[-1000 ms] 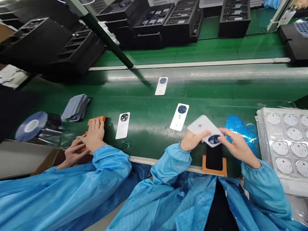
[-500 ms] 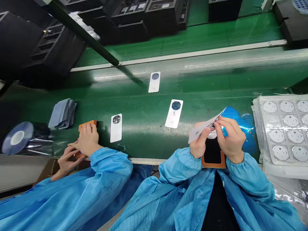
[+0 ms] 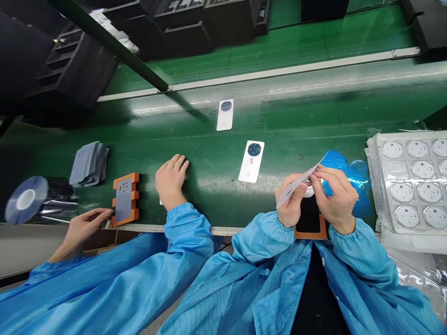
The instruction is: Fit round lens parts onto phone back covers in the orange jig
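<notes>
My left hand [image 3: 290, 204] is closed on a white phone back cover [image 3: 293, 188], held tilted with its edge toward me. My right hand [image 3: 335, 195] pinches at the camera end of the same cover; any small part between those fingertips is hidden. Just below the cover, between my hands, shows a round white piece [image 3: 308, 191]. Under my hands an orange fixture [image 3: 323, 230] with a black pad [image 3: 309, 217] lies at the bench edge. Crumpled blue film [image 3: 344, 179] is beside my right hand.
Two white back covers [image 3: 251, 162] [image 3: 225, 115] lie on the green bench. At right stands a clear tray [image 3: 398, 170] of round white pieces. On the left, a co-worker's hand [image 3: 172, 181] covers another panel, near an orange fixture [image 3: 135, 200], grey sheets [image 3: 89, 163] and a film roll [image 3: 26, 199].
The co-worker's hand has left the orange fixture and moved right onto the white cover there, uncovering a grey panel in the fixture. My hands stay nearly in place, the cover turned slightly more edge-on.
</notes>
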Action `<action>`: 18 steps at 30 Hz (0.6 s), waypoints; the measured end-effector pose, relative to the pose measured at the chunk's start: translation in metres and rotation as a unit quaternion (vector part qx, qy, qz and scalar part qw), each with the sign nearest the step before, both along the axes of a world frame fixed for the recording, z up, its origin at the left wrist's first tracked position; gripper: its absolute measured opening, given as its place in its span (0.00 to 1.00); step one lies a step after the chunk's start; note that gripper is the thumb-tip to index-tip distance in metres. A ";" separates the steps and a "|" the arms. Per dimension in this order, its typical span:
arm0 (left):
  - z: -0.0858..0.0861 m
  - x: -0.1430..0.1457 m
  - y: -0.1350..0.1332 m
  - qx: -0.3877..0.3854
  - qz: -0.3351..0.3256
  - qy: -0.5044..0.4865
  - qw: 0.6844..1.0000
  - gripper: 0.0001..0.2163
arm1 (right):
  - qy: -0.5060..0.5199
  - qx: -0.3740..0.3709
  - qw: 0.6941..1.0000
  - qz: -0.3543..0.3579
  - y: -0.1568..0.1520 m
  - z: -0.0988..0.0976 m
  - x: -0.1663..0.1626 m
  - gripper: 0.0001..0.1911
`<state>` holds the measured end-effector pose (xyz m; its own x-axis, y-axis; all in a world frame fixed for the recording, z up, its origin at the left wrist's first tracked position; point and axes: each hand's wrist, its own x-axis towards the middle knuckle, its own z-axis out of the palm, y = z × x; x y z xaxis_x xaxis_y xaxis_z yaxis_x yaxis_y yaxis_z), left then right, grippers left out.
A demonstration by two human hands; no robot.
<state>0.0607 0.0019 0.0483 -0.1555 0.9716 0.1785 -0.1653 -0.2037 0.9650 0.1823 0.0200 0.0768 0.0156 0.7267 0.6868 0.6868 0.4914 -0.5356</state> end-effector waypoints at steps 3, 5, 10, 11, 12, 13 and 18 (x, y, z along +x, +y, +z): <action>0.000 0.000 0.000 0.010 0.001 0.001 1.000 0.13 | 0.002 0.002 1.000 0.002 0.000 -0.001 0.000 0.07; 0.001 0.001 -0.001 0.011 -0.003 0.003 1.000 0.13 | 0.004 0.005 1.000 0.006 0.000 -0.001 0.000 0.08; 0.003 0.002 -0.001 0.001 -0.002 0.024 1.000 0.15 | 0.007 0.008 1.000 0.007 0.000 0.000 0.000 0.09; 0.004 0.003 -0.001 0.001 -0.002 0.027 1.000 0.16 | 0.008 0.010 1.000 0.004 0.001 0.000 0.000 0.09; 0.005 0.003 -0.001 0.003 -0.002 0.028 1.000 0.16 | 0.011 0.012 1.000 0.001 0.001 0.000 0.000 0.09; 0.006 0.004 -0.002 0.010 -0.002 0.026 1.000 0.16 | 0.012 0.015 1.000 -0.003 0.002 0.000 0.000 0.09; 0.009 0.009 -0.007 0.047 -0.011 0.011 0.999 0.15 | 0.002 0.016 0.999 -0.041 0.002 -0.002 -0.009 0.07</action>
<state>0.0701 -0.0053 0.0577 -0.1295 0.9535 0.2722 -0.1494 -0.2901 0.9452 0.1737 0.0217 0.0746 0.0764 0.7005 0.7096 0.7238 0.4505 -0.5227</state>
